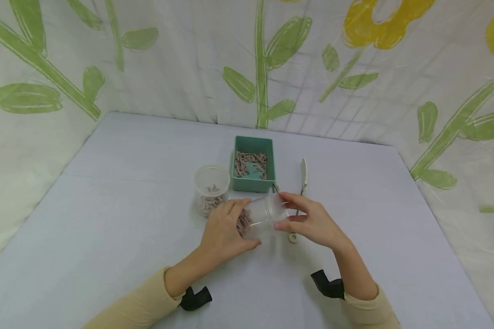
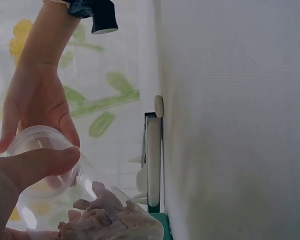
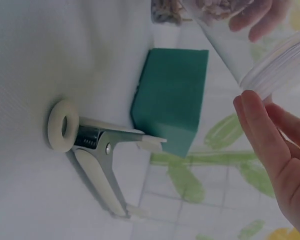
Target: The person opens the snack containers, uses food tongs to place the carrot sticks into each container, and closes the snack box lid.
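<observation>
A clear plastic jar (image 1: 260, 220) lies tilted on its side in the air, with brownish-pink pieces (image 2: 110, 217) gathered toward its base. My left hand (image 1: 222, 230) grips the jar round its body near the base, thumb on the near side. My right hand (image 1: 313, 224) holds the clear lid (image 1: 276, 208) at the jar's right end, fingers and thumb on opposite sides of the rim. In the right wrist view, the fingertips (image 3: 252, 100) touch the lid's edge. A second clear jar (image 1: 212, 180) stands upright just beyond my left hand, partly filled with similar pieces.
Behind the hands stands a green rectangular box (image 1: 253, 185) with more brownish pieces on its bottom. Tongs (image 3: 102, 165) with pale handles and a ring end lie spread on the white table (image 1: 127, 205), right of the box. A flower-printed curtain (image 1: 181, 68) hangs behind.
</observation>
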Available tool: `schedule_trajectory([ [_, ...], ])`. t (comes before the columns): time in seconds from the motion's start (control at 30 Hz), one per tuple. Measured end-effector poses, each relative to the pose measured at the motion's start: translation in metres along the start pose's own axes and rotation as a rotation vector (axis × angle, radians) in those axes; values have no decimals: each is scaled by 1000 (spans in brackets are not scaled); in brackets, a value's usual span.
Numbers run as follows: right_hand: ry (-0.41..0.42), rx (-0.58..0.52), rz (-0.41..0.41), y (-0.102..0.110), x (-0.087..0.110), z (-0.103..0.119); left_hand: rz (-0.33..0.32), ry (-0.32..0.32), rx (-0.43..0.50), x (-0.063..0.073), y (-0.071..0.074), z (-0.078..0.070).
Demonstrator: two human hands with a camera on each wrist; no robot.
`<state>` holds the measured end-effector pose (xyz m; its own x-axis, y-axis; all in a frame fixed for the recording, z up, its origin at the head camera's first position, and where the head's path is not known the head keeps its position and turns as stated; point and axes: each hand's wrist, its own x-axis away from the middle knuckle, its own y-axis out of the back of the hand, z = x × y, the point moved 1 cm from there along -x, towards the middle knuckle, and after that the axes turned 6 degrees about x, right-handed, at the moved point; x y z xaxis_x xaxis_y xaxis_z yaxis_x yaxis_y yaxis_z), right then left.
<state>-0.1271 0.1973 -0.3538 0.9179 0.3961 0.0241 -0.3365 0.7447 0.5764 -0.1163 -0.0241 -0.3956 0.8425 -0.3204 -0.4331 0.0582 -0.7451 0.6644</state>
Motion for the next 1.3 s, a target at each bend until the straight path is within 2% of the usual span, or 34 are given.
schedule_trajectory([
  [0.23,-146,112,-47,-4,-3,6,-75,-94,-135,1,-2,-1],
  [0.37,-231,156,-56,-5,-3,10,-114,-143,-152,2,-4,-2],
  [0.47,-255,161,-55,-6,-2,12,-126,-162,-140,2,-5,-2],
  [0.53,-237,172,-57,-6,-2,12,-112,-136,-95,2,-5,-2],
  [0.6,-186,161,-61,-4,-1,10,-69,-66,3,1,-5,-2],
  [0.7,-41,125,-55,-1,1,7,14,91,227,0,-2,0],
  [0.77,76,63,-32,1,1,6,59,186,360,-1,-1,0],
  [0.83,180,26,-9,2,1,6,87,239,462,-2,0,0],
  [0.93,264,-9,9,1,0,7,109,254,559,-3,0,0],
  [1.07,262,9,-19,-3,0,9,120,239,633,-3,-1,-1],
  [1.17,239,35,-56,-5,-1,10,107,243,630,-3,-2,-3],
  [1.3,215,82,-99,-7,-2,10,70,251,578,-1,-4,-3],
])
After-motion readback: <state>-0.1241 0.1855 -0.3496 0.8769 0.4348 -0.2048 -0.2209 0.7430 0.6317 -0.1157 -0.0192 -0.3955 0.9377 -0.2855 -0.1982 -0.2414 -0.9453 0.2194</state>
